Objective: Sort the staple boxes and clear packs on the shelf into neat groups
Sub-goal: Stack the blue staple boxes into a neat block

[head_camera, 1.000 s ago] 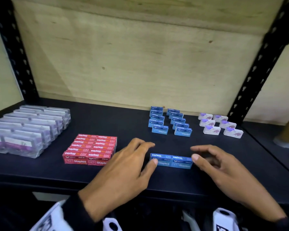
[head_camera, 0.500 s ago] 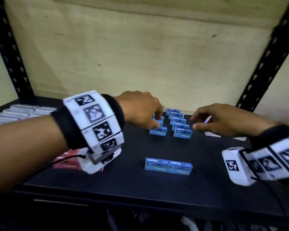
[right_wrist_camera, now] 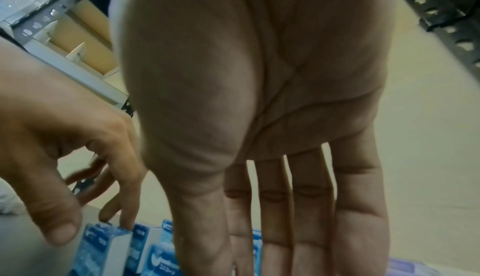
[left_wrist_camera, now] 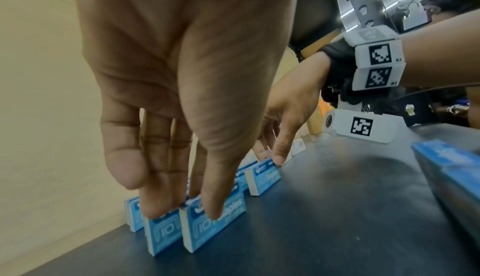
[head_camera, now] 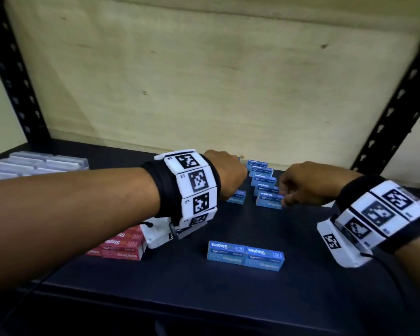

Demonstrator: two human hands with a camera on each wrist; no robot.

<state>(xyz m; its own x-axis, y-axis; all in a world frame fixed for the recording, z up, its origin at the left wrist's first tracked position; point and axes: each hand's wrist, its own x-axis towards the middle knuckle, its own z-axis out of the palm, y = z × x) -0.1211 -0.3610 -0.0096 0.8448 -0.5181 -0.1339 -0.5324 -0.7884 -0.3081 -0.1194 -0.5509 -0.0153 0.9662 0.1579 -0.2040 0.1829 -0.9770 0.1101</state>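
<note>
Blue staple boxes (head_camera: 264,183) stand in two short columns at the back of the dark shelf (head_camera: 228,299). My left hand (head_camera: 228,175) covers the left column, its straight fingers (left_wrist_camera: 155,208) touching the box tops (left_wrist_camera: 215,216). My right hand (head_camera: 298,187) rests against the right column's outer side, fingers (right_wrist_camera: 272,239) straight and pointing down onto the blue boxes (right_wrist_camera: 161,260). Neither hand holds anything. A pair of blue boxes (head_camera: 245,255) lies side by side nearer the front. Red staple boxes (head_camera: 121,246) sit at the left, partly behind my left wrist, and clear packs (head_camera: 34,163) are at the far left.
A pale wooden back panel (head_camera: 204,93) closes the shelf behind the boxes, with black perforated uprights (head_camera: 386,132) at both sides. Small white boxes (left_wrist_camera: 298,147) lie just past my right hand. Bare shelf surface lies around the front blue pair.
Both hands left the front pair of blue boxes and reached back to the two blue columns. In the last half second they settled lower against them.
</note>
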